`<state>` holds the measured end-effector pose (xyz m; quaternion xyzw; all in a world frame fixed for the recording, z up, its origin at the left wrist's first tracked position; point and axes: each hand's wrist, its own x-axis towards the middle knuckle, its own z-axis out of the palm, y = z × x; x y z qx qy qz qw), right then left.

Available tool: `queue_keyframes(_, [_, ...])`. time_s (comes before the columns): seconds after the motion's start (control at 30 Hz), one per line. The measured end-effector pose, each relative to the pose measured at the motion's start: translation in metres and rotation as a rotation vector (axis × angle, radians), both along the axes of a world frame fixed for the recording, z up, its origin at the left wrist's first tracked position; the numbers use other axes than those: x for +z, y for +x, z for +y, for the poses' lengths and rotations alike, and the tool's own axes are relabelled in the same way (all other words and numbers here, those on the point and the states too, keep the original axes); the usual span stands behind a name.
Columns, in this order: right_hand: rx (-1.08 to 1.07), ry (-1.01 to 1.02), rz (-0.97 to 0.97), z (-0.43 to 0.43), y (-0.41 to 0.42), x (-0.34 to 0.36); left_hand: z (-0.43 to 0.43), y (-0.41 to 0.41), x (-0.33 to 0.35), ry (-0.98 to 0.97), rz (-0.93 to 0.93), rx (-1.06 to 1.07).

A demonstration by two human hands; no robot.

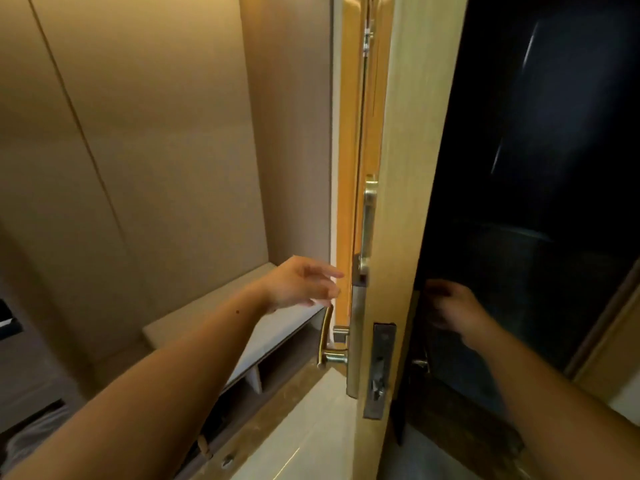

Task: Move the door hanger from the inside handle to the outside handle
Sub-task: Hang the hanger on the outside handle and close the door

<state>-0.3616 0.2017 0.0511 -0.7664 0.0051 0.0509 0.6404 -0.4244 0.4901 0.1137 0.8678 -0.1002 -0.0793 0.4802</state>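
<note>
We see the door (398, 168) edge-on. Left hand (304, 285), released, hovers above the brass handle (325, 336). Right hand (450, 311) is blurred; grip indeterminate. We cannot locate the hanger. Next: confirm its position.

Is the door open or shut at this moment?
Open. The door is seen edge-on, its latch plate exposed, with the left hand on one side and the right hand on the other.
</note>
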Motion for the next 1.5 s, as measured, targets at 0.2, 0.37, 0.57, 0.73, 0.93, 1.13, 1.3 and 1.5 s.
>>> queue_keyframes(0.2, [-0.168, -0.032, 0.029, -0.057, -0.034, 0.010, -0.056, 0.026, -0.055, 0.433, -0.234, -0.101])
queue_keyframes(0.37, [-0.201, -0.120, 0.074, -0.114, -0.068, 0.015, -0.111, 0.040, -0.091, 0.766, -0.383, -0.415])
queue_keyframes(0.57, [-0.280, -0.154, 0.099, -0.171, -0.098, 0.002, -0.175, 0.058, -0.106, 0.957, -0.651, -0.443])
queue_keyframes(0.73, [-0.344, -0.128, 0.103, -0.200, -0.102, -0.012, -0.221, 0.081, -0.113, 0.911, -0.653, -0.467])
queue_keyframes(0.93, [-0.336, -0.195, 0.090, -0.242, -0.082, -0.033, -0.284, 0.117, -0.118, 0.985, -0.609, -0.571])
queue_keyframes(1.13, [-0.338, -0.225, 0.129, -0.288, -0.037, -0.055, -0.342, 0.157, -0.118, 1.089, -0.488, -0.605])
queue_keyframes(1.3, [-0.298, -0.270, 0.117, -0.319, -0.009, -0.063, -0.390, 0.190, -0.123, 1.130, -0.340, -0.597])
queue_keyframes(1.5, [-0.351, -0.265, 0.095, -0.359, 0.013, -0.060, -0.449, 0.230, -0.129, 1.154, -0.305, -0.522])
